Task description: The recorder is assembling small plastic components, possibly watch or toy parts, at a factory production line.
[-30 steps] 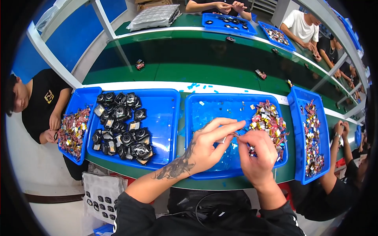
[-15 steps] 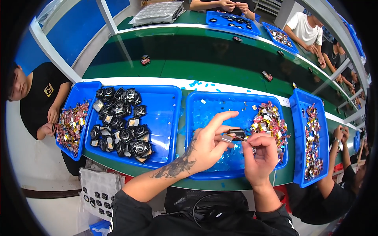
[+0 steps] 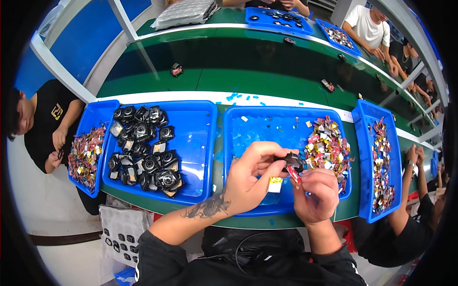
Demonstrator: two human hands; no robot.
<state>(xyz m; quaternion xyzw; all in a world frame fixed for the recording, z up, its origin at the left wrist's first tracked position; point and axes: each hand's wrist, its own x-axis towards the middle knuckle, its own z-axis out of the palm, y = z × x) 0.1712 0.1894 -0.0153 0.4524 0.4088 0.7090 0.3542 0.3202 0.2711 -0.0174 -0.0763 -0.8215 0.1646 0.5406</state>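
Observation:
My left hand is closed around a small black plastic housing, above the blue tray in front of me. Between the thumb and fingers of my right hand is a small red circuit board, lying against the housing's near side. Just below hangs a small silver and yellow battery; whether its wires join the board cannot be made out. A heap of red boards with silver and yellow batteries fills the tray's right part.
Left of my tray, another blue tray holds many black housings. Blue trays of boards stand at the far left and right. Behind runs a green conveyor with scattered parts. Co-workers sit around.
The black housing has turned in my left hand. The red board now shows at my right fingertips, and the battery has dropped from beside my left fingers to hang below.

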